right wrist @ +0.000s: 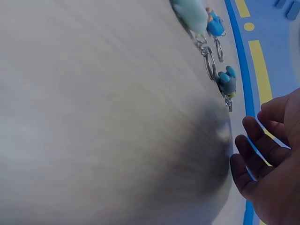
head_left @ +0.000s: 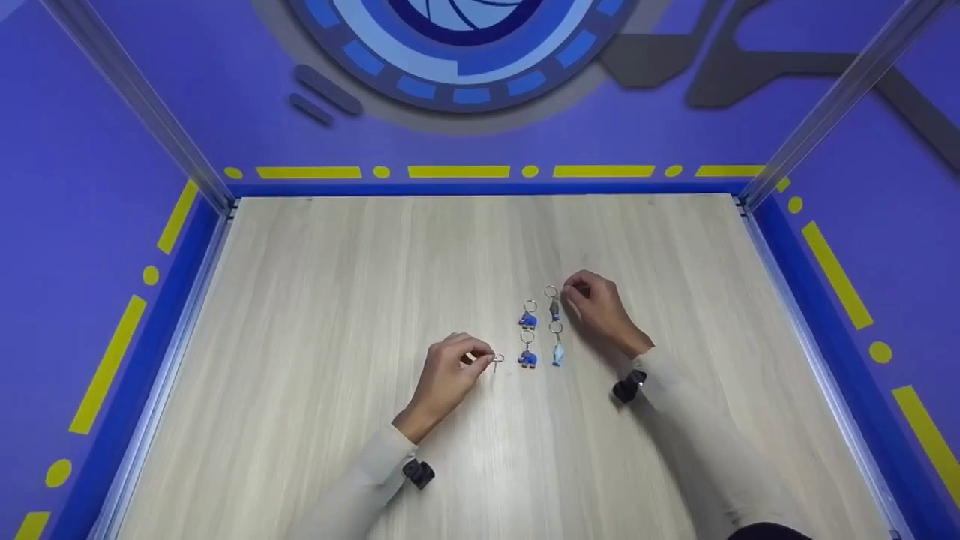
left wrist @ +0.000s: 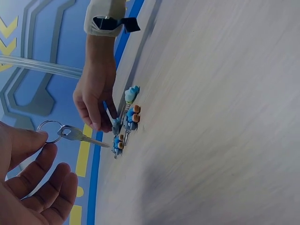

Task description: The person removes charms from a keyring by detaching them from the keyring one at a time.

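My left hand [head_left: 450,375] pinches a metal split ring [left wrist: 49,131] between thumb and index finger, the other fingers loosely curled. A silver key [left wrist: 79,136] hangs from that ring, above the table. To its right lie two blue elephant keychains [head_left: 527,359], one behind the other. Beside them are a light blue animal-shaped keychain [head_left: 557,354] and, farther back, a grey figure keychain [head_left: 554,309]. My right hand [head_left: 600,304] hovers just right of the grey keychain's ring [head_left: 551,291]. In the right wrist view its fingers [right wrist: 255,161] are loosely bent, apart from the keychains, with nothing in them.
The wood-grain table [head_left: 337,300] is bounded by blue walls [head_left: 480,150] with yellow markings at the back and both sides. Metal rails [head_left: 157,345] run along its side edges. Each wrist wears a small black camera [head_left: 418,473].
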The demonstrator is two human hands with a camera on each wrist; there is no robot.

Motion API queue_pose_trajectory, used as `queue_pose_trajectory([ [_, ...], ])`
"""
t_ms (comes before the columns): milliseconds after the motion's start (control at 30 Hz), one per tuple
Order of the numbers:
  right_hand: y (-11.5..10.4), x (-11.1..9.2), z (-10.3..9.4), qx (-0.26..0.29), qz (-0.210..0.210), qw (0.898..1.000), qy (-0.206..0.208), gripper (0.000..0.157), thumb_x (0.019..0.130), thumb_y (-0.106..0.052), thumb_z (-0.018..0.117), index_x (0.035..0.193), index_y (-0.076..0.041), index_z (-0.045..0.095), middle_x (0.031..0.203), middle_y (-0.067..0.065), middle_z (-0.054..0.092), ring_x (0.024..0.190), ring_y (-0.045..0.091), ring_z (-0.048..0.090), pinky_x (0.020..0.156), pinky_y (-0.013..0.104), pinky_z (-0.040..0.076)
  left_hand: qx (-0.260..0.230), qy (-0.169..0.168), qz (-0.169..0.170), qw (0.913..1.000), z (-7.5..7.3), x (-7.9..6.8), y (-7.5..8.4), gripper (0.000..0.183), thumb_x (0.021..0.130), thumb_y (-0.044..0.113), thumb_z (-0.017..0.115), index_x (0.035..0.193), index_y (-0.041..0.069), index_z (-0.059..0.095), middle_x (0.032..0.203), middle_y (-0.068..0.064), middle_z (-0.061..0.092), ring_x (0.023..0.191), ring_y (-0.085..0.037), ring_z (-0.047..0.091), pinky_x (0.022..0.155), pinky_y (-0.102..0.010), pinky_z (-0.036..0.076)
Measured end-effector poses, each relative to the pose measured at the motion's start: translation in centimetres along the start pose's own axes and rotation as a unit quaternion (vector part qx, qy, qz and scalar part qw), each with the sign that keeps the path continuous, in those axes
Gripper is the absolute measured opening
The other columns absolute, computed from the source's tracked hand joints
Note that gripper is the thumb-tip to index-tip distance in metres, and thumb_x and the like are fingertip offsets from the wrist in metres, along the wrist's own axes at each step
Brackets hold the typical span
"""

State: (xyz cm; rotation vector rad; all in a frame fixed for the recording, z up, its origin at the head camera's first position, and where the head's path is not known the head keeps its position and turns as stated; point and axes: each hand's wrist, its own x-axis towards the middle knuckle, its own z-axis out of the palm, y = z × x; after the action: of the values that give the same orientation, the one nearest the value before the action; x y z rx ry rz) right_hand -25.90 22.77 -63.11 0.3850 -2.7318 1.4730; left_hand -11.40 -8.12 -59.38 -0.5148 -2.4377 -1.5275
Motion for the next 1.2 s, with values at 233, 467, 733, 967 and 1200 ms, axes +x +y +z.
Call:
queue_pose_trajectory([
  [233, 0.0, -2.4, -0.8, 0.003, -0.007, 1.0, 0.005, 0.007, 0.107, -0.004, 0.069, 0.108, 0.001, 0.074, 0.105, 0.013, 0.076, 0.099, 0.027, 0.07, 0.09, 0.03, 0.053, 0.002, -0.003, -0.021, 0.9998, -0.1, -0.3, -0.6, 0.011, 0.095, -0.003, 0.082, 0.093, 0.007, 0.082, 0.09, 0.002, 0.077, 0.088, -0.015, 0.071, 0.076, -0.048, 0.065],
  [467, -0.4, -4.0, -1.5, 0.009, -0.019, 1.0, 0.008, 0.007, 0.107, -0.004, 0.07, 0.109, 0.001, 0.074, 0.108, 0.013, 0.076, 0.102, 0.026, 0.072, 0.091, 0.027, 0.055, 0.0, -0.016, -0.078, 0.9968, 0.1, 0.9, -1.8, 0.007, 0.097, 0.001, 0.081, 0.094, 0.008, 0.083, 0.09, 0.003, 0.077, 0.085, -0.012, 0.069, 0.074, -0.031, 0.061],
  [733, -1.0, -5.2, -1.6, 0.003, -0.032, 0.999, 0.019, 0.006, 0.106, -0.005, 0.072, 0.106, 0.0, 0.076, 0.107, 0.013, 0.076, 0.101, 0.026, 0.071, 0.09, 0.026, 0.054, 0.005, -0.027, -0.124, 0.9919, 0.7, 2.7, -3.0, 0.007, 0.097, 0.002, 0.081, 0.093, 0.008, 0.082, 0.086, 0.001, 0.077, 0.078, -0.011, 0.067, 0.07, -0.026, 0.054],
  [967, -1.4, -6.0, -1.5, 0.006, -0.034, 0.999, 0.013, 0.005, 0.106, -0.005, 0.072, 0.105, -0.002, 0.076, 0.109, 0.01, 0.076, 0.107, 0.027, 0.069, 0.097, 0.035, 0.055, 0.045, -0.029, -0.141, 0.9886, 1.2, 3.8, -4.2, 0.004, 0.097, 0.001, 0.081, 0.094, 0.004, 0.082, 0.09, -0.003, 0.079, 0.081, -0.012, 0.067, 0.076, -0.029, 0.056],
  [1200, -2.1, -6.5, -1.4, -0.002, -0.051, 0.999, 0.012, 0.005, 0.104, -0.002, 0.072, 0.106, -0.003, 0.077, 0.11, 0.01, 0.077, 0.11, 0.029, 0.07, 0.099, 0.048, 0.057, 0.07, -0.023, -0.104, 0.9918, 1.5, 4.6, -6.1, 0.006, 0.094, 0.0, 0.08, 0.089, 0.004, 0.081, 0.085, -0.004, 0.077, 0.079, -0.016, 0.068, 0.074, -0.034, 0.056],
])
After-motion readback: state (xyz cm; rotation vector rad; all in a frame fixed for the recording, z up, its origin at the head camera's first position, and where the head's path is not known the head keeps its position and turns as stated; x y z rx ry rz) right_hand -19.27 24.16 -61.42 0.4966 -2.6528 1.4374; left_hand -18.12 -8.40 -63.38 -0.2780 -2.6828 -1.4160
